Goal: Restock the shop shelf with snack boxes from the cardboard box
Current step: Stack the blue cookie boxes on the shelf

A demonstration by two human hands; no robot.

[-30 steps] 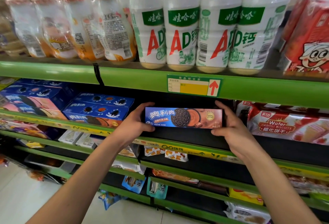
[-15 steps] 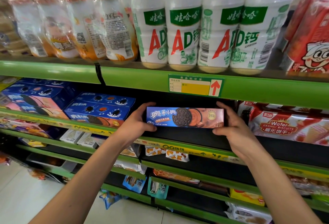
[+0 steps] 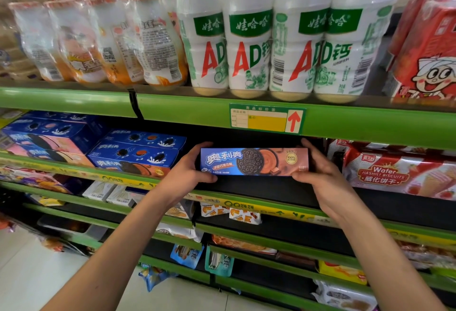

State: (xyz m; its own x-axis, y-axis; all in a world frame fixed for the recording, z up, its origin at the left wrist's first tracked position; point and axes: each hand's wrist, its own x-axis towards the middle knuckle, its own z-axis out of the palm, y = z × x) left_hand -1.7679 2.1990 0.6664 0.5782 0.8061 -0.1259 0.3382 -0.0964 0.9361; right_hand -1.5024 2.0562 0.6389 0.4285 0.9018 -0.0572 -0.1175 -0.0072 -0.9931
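Holding the snack box (image 3: 254,161) level, left hand (image 3: 183,175) and right hand (image 3: 320,177) each curl round one end, just above the shelf's front edge (image 3: 246,202). Best lower it flat, then slide back between blue boxes (image 3: 138,152) and wafer packs (image 3: 399,170).
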